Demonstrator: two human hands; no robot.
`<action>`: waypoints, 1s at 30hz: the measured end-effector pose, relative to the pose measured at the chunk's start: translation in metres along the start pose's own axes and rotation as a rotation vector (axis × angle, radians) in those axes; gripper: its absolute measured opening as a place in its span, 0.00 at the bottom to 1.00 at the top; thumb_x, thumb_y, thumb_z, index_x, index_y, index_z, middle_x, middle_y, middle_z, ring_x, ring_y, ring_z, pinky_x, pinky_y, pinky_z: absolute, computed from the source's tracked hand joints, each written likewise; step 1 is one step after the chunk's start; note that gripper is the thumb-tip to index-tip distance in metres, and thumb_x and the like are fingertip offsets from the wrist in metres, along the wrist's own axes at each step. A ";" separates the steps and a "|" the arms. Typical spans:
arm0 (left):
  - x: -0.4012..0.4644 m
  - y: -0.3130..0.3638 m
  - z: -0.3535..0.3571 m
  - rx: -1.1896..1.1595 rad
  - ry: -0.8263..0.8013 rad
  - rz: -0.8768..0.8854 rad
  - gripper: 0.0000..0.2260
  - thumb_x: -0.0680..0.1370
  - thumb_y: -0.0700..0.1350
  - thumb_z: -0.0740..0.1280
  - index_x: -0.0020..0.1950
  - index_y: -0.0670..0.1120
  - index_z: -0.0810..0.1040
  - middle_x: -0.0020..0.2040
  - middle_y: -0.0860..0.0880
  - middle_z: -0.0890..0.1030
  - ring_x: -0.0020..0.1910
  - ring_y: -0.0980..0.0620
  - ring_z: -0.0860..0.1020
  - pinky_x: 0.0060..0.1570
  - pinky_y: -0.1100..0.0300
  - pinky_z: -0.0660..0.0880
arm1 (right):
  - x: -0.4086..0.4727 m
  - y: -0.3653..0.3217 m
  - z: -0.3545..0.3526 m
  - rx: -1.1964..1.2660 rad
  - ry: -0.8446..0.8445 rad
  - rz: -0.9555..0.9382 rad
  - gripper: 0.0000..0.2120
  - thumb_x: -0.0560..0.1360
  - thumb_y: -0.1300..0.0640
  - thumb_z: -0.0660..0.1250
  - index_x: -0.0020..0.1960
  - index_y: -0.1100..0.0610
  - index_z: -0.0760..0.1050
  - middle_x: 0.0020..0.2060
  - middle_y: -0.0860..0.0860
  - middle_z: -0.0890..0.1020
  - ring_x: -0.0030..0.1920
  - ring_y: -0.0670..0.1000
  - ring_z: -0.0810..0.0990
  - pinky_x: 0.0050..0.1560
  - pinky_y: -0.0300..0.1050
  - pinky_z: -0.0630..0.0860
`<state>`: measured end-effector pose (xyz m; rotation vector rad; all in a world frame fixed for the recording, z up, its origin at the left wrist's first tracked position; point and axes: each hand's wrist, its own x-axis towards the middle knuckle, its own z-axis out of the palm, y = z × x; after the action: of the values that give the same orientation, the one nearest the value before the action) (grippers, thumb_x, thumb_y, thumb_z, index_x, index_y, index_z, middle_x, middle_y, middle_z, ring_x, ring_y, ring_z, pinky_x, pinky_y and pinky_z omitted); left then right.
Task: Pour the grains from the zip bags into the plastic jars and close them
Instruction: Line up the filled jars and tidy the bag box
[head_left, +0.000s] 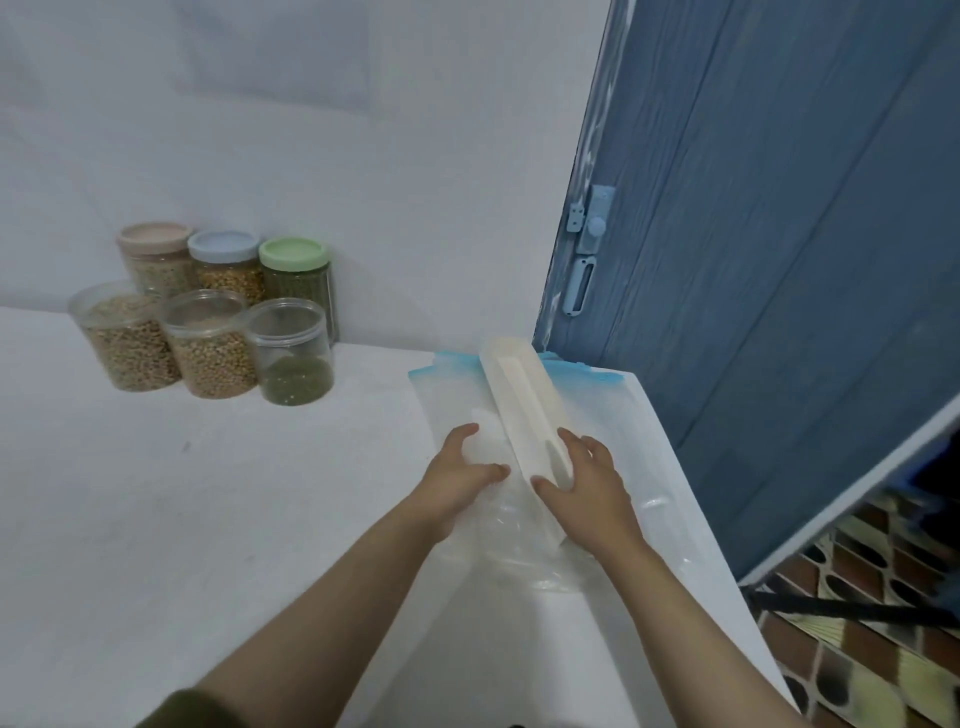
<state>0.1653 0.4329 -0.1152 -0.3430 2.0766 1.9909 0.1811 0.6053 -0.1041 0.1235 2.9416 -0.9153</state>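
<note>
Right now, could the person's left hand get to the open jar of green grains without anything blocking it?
Probably yes. The left hand rests on the zip bags, and only bare white tabletop lies between it and the lidless jar of green grains, the nearest jar in the front row.

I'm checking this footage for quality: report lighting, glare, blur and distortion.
Head view: soft, flat, bluish light and faint shadows; mild glare on the clear zip bags under the hands; overall slightly soft, the jars hazy; wide-angle bending tilts the blue door and table edge.
</note>
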 end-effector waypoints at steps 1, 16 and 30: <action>0.000 0.001 0.000 -0.057 -0.026 -0.010 0.29 0.75 0.41 0.73 0.71 0.58 0.66 0.63 0.45 0.76 0.56 0.45 0.80 0.52 0.52 0.81 | -0.001 0.001 0.000 0.016 0.010 -0.005 0.35 0.77 0.43 0.66 0.79 0.46 0.55 0.78 0.48 0.56 0.74 0.55 0.64 0.71 0.58 0.65; -0.010 -0.005 -0.090 0.392 0.176 0.109 0.27 0.76 0.37 0.66 0.72 0.55 0.66 0.63 0.46 0.70 0.45 0.55 0.73 0.37 0.66 0.70 | 0.003 -0.015 -0.031 -0.092 0.123 0.008 0.35 0.79 0.44 0.63 0.80 0.45 0.49 0.79 0.51 0.52 0.72 0.61 0.64 0.70 0.57 0.62; -0.017 -0.022 -0.121 0.516 0.191 0.123 0.41 0.76 0.43 0.71 0.81 0.51 0.49 0.78 0.47 0.50 0.76 0.47 0.59 0.70 0.57 0.60 | 0.012 0.003 -0.005 -0.431 0.003 0.144 0.32 0.83 0.43 0.53 0.80 0.46 0.41 0.80 0.57 0.45 0.77 0.63 0.54 0.74 0.61 0.53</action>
<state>0.1870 0.3110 -0.1253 -0.3156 2.6854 1.4423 0.1690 0.6116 -0.1028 0.3068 3.0014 -0.2522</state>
